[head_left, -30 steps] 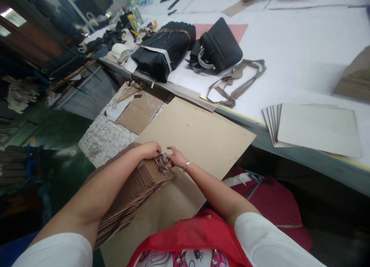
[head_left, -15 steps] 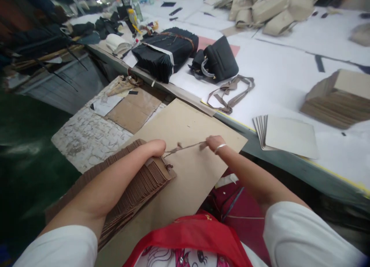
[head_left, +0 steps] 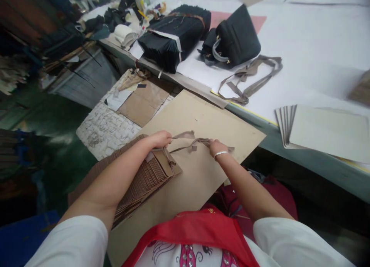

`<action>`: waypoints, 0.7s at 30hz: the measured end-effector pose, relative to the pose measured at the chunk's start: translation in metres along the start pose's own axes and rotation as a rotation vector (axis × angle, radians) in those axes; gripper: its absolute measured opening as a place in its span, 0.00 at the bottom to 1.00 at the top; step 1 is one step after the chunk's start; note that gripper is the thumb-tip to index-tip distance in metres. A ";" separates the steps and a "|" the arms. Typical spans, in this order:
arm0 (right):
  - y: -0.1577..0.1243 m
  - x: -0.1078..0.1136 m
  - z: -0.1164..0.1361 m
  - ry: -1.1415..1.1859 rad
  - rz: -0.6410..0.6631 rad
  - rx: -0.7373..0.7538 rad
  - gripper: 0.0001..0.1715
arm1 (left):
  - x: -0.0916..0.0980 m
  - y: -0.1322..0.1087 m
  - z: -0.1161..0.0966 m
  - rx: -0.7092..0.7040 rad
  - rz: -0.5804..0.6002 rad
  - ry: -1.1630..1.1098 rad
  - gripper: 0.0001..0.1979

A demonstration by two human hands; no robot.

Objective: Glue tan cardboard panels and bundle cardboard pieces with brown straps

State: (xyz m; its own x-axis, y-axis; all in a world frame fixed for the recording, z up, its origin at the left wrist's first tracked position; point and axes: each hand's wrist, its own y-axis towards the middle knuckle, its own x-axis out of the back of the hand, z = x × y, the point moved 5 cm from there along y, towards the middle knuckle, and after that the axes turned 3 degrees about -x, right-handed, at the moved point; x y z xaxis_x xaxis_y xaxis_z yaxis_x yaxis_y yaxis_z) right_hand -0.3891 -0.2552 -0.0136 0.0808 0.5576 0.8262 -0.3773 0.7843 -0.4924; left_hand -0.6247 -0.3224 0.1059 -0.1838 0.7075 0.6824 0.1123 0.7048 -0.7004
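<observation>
On a tan board [head_left: 187, 193] lies a long row of brown folded panels [head_left: 141, 174], packed tightly on edge. A thin brown fabric strip [head_left: 185, 145] runs from the near end of the row, where a knot [head_left: 172, 163] shows. My left hand [head_left: 162, 139] is closed at the top end of the row, its fingers pinching a piece of the strip. Farther right, my right hand [head_left: 217, 147], with a silver bangle at the wrist, is closed round the bunched strip, and a short tail sticks out past it. The strip hangs slack between the hands.
Along the far side runs a white-covered table [head_left: 306, 39]. On it are a tied black stack [head_left: 176, 36], a black handbag [head_left: 237, 37], loose brown strips [head_left: 254, 78] and pale boards [head_left: 329, 130]. A worn white board [head_left: 106, 124] with cardboard lies at the left.
The strip was stretched straight between my hands and now sags in loose folds. My right hand has gathered more of it. The view has turned toward the left and down.
</observation>
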 end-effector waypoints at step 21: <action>-0.052 -0.015 0.204 1.596 0.563 0.125 0.20 | 0.011 0.009 0.011 0.042 -0.160 -0.262 0.14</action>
State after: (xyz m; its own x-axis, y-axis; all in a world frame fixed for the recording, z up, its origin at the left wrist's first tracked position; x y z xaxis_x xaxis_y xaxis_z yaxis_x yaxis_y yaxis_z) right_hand -0.5585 -0.3599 0.0559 0.6724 0.4983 -0.5472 -0.7397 0.4272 -0.5200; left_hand -0.6359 -0.3087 0.1045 -0.4418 0.5466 0.7113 0.0226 0.7994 -0.6003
